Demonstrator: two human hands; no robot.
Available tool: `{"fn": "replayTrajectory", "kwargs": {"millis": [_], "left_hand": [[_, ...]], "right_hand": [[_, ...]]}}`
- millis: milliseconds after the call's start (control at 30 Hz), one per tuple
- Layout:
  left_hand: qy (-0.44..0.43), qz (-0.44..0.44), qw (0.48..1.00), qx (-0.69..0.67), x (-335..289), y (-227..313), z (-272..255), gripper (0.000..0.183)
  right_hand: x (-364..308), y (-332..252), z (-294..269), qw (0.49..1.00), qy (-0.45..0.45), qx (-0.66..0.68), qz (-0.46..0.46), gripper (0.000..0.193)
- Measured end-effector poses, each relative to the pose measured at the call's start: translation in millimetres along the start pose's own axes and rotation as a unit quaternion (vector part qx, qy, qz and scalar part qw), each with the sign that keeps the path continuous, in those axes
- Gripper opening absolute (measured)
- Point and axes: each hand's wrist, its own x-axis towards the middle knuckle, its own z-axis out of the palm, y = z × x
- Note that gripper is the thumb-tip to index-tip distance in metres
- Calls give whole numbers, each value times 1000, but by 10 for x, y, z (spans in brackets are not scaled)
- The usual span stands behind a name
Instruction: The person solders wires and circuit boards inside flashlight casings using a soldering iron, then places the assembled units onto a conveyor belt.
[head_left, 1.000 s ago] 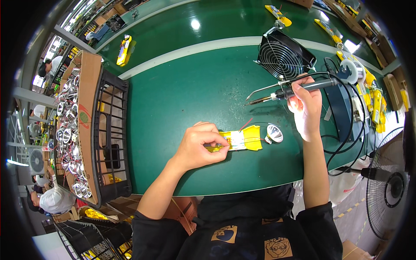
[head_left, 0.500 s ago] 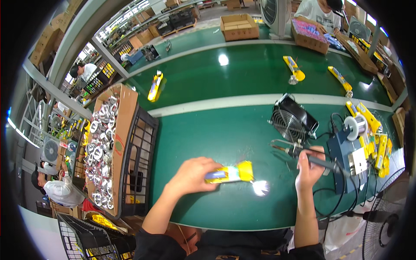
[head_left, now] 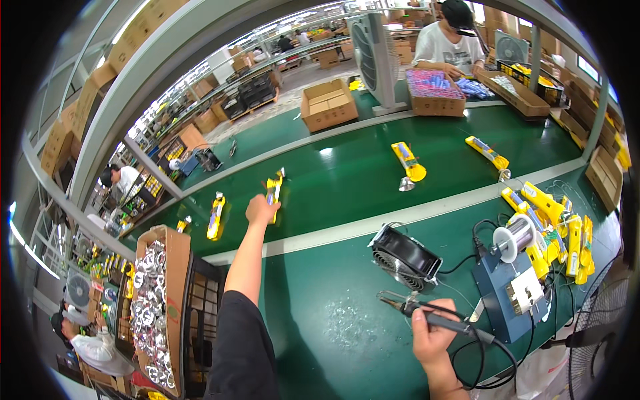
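My left arm stretches out over the green conveyor belt [head_left: 313, 190]. At its end, my left hand [head_left: 262, 210] has its fingers closed around a yellow flashlight body [head_left: 274, 190] with a silver reflector at its far end. The fingertips are partly hidden. My right hand [head_left: 432, 328] grips a soldering iron [head_left: 457, 325] above the green worktable [head_left: 307, 287], its tip pointing left. Near that tip stands a small black fan [head_left: 407, 257]. A blue soldering station [head_left: 503, 300] and a spool of solder wire [head_left: 515, 238] are to the right.
More yellow flashlight bodies [head_left: 408, 162] lie on the belt, and several are piled [head_left: 575, 243] at the right. A carton of silver reflectors [head_left: 175, 267] stands left beside a black crate [head_left: 203, 300]. Clear scraps [head_left: 357, 323] litter the table. A co-worker [head_left: 450, 43] sits across the belt.
My left hand has carried the yellow flashlight body from the table forward to the belt. My right hand keeps the soldering iron. The view has shifted, showing more of the belt.
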Motion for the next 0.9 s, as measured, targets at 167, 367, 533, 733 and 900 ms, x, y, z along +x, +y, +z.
{"fn": "replayTrajectory", "kwargs": {"millis": [167, 367, 533, 733, 900], "left_hand": [[100, -24, 989, 109, -142, 398, 5, 47], [-82, 174, 969, -157, 186, 1910, -251, 45], [-134, 173, 970, -108, -59, 3216, -112, 61], [-190, 186, 964, -6, -140, 3708, 523, 45], [-216, 190, 958, 18, -7, 3374, 171, 34]], "right_hand": [[55, -42, -60, 999, -5, -38, 6, 14], [109, -82, 14, 998, -30, -57, 5, 13], [-12, 8, 91, 999, -41, -35, -6, 15], [-22, -173, 34, 995, -59, -74, 30, 11], [7, -202, 40, 994, -89, -62, 5, 11]]}}
